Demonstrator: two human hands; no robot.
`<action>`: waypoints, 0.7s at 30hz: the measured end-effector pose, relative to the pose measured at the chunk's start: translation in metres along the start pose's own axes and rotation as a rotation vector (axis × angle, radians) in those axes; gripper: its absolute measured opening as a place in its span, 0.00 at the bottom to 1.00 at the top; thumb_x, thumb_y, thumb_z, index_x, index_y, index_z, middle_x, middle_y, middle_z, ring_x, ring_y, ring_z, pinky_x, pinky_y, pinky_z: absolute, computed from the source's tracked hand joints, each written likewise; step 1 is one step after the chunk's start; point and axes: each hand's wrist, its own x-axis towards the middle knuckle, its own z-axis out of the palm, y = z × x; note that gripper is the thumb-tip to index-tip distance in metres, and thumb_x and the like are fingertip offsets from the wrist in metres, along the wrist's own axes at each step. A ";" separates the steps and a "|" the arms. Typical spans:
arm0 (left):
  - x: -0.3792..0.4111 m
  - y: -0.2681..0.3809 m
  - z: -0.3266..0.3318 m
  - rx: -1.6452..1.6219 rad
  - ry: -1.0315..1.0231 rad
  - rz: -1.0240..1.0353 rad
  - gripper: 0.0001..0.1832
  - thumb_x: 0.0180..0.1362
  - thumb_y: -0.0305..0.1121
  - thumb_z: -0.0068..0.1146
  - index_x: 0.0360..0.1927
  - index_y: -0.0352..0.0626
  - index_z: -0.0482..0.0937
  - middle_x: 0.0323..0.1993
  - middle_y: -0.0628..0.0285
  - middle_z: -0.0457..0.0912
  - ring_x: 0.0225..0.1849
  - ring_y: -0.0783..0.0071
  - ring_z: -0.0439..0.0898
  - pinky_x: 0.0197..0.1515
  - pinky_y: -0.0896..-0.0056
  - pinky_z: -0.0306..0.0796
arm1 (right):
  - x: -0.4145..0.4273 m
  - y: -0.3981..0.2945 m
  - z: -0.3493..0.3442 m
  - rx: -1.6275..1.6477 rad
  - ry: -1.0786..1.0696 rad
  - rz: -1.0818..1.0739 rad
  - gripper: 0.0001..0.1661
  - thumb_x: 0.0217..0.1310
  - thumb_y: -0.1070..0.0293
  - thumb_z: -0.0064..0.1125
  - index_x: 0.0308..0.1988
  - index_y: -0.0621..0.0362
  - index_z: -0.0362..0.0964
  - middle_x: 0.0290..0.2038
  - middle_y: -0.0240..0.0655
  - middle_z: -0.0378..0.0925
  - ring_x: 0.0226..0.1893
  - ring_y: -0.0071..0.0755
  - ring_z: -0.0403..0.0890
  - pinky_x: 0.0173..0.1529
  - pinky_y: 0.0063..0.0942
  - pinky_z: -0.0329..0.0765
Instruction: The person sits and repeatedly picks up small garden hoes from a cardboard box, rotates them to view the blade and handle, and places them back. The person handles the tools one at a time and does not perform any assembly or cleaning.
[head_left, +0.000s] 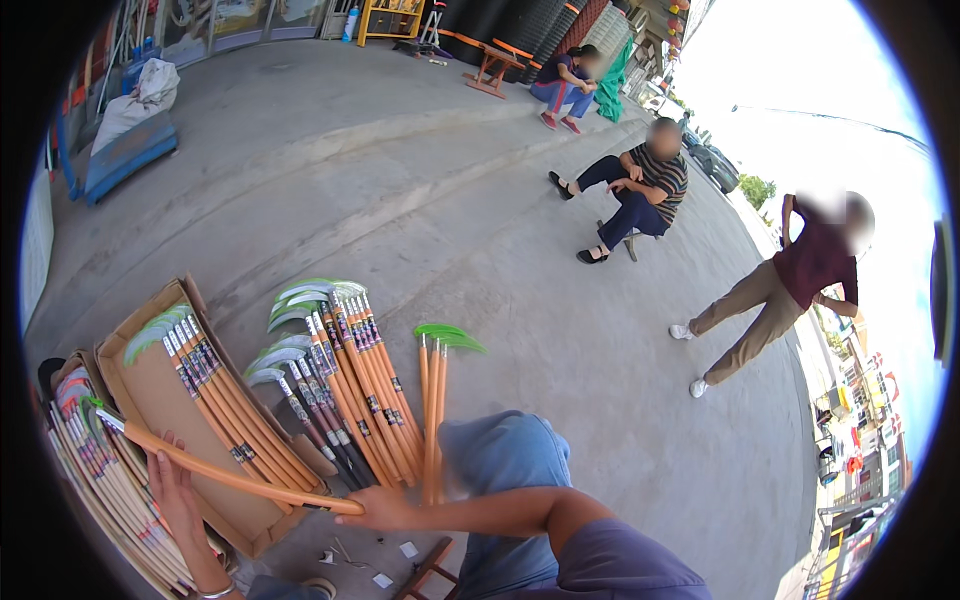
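Note:
A sickle with a long orange wooden handle (247, 478) spans the space over a cardboard box; its head with a green blade is at the far left. My right hand (382, 508) grips the butt end of this handle. Near the blade end, my left hand (171, 469) is against the handle with its fingers raised; whether they close on it is unclear. Under the sickle, the open cardboard box (139, 382) holds several orange-handled sickles (232, 420). More sickles (375, 390) lie on the ground beside the box, some with dark handles. A few green-bladed sickles (433, 405) lie near my knee.
Another box (112, 487) at lower left holds many pale-handled tools. A wooden stool (431, 574), white scraps and a tape roll are by my legs. Two people sit further off and a third person stands at right. Low concrete steps (360, 210) cross behind; a blue platform scale (131, 157) stands upper left.

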 end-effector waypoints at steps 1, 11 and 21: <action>0.001 -0.001 -0.001 0.001 0.043 0.022 0.26 0.65 0.40 0.44 0.61 0.35 0.59 0.55 0.55 0.69 0.55 0.70 0.70 0.60 0.67 0.62 | 0.000 -0.003 -0.001 -0.013 0.035 -0.008 0.30 0.51 0.39 0.56 0.36 0.55 0.76 0.25 0.44 0.77 0.28 0.47 0.79 0.32 0.40 0.72; -0.005 0.013 0.023 0.110 0.254 -0.017 0.14 0.58 0.36 0.56 0.38 0.34 0.78 0.25 0.62 0.79 0.17 0.83 0.69 0.22 0.85 0.63 | 0.005 0.007 0.006 0.380 0.011 0.180 0.21 0.54 0.48 0.60 0.32 0.56 0.77 0.20 0.34 0.76 0.19 0.26 0.76 0.25 0.26 0.70; -0.016 -0.001 0.026 0.303 0.073 0.050 0.13 0.62 0.39 0.50 0.38 0.37 0.72 0.27 0.61 0.78 0.22 0.83 0.72 0.23 0.83 0.67 | 0.007 0.019 0.015 0.267 0.058 0.207 0.19 0.55 0.56 0.62 0.24 0.61 0.71 0.16 0.23 0.65 0.17 0.16 0.64 0.20 0.20 0.61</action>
